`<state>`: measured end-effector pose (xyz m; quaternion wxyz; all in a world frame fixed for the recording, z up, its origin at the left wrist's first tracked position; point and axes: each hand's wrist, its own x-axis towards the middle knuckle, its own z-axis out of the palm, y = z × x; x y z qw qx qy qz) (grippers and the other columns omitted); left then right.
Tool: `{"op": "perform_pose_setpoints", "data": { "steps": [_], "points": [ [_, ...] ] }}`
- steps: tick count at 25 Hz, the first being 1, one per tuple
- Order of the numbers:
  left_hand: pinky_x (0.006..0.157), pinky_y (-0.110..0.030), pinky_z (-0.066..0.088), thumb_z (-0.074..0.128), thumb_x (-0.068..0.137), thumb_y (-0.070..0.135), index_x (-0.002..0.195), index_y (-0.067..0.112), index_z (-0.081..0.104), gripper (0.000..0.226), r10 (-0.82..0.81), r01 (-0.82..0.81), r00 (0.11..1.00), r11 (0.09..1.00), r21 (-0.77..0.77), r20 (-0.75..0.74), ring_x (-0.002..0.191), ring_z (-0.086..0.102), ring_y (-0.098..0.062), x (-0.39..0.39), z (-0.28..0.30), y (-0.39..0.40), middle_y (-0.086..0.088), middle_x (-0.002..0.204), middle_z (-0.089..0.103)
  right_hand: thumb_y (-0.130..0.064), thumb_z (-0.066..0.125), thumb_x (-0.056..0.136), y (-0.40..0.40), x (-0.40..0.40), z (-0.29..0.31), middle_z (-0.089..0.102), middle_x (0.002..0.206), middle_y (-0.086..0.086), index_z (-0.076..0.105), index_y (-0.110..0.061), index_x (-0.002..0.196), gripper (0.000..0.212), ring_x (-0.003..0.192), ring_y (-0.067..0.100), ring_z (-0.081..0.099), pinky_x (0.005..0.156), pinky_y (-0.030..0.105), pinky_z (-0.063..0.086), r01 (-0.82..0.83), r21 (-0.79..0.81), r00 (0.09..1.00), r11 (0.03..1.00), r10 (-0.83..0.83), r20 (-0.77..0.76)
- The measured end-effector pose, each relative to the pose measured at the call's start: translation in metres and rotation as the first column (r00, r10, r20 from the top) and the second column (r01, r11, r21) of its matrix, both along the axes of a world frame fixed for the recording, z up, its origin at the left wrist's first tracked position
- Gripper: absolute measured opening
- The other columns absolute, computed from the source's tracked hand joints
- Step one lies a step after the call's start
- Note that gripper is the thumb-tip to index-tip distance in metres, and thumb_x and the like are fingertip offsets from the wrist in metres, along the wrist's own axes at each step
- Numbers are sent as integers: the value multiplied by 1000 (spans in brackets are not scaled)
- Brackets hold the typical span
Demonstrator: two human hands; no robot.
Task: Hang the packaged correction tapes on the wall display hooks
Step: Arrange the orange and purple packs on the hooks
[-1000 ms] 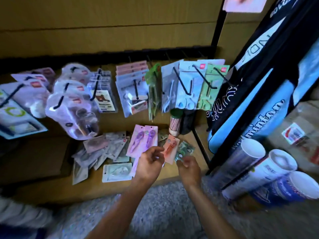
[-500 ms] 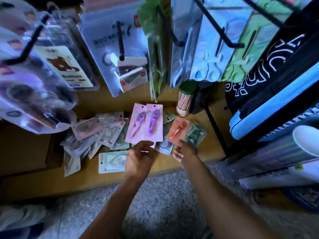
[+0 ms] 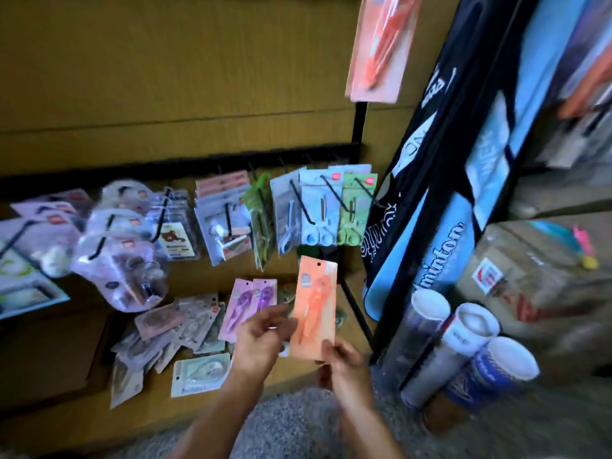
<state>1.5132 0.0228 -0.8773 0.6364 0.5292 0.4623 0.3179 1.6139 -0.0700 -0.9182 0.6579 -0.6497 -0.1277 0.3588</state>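
One orange pack (image 3: 314, 306) — both hands (image 3: 265, 339) holding.

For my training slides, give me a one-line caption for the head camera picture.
Right hand pinches an orange pack upright by its bottom, left hand alongside, below the display hooks.

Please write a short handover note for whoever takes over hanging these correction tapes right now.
Right hand pinches the orange pack by its bottom edge, hang hole up. Left hand sits beside it, fingers loosely curled; contact unclear.
Two purple packs and a loose pile of packs lie on the shelf.
One matching orange pack hangs higher up.
Left: hang the held pack, then the others.
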Motion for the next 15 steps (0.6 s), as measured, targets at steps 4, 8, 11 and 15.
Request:
{"op": "perform_pose_setpoints", "data": {
  "steps": [4,8,11,15],
  "points": [
    [53,-27,47,68,85,-3,99,3,70,15,-139,130,979,989,72,149,63,63,-19,2,46,-24,-11,81,73,-9,68,90,-31,13,53,67,60,-5,74,-19,66,26,55,5,56,52,17,42,-39,125,984,991,16,176],
    [50,-21,47,64,87,-7,99,-1,71,15,-155,125,953,984,127,260,65,64,-22,7,92,-45,-17,87,75,-17,61,95,-43,11,112,69,90,-16,61,-31,111,21,74,0,63,63,9,45,82,163,927,983,-135,349],
    [53,-25,51,65,88,-8,94,4,74,16,-165,116,957,972,205,240,65,68,-20,13,111,-56,-17,86,76,-45,63,89,-42,7,155,56,113,-30,34,-44,133,53,93,-4,60,78,20,45,14,55,794,998,-44,607],
    [56,-20,52,64,88,-9,92,10,75,22,-203,115,957,921,371,208,66,70,-12,12,139,-69,-6,81,78,-53,73,75,-40,4,185,64,113,-19,40,-39,122,59,98,10,63,71,21,44,37,-67,717,997,20,697]
  ]
}}
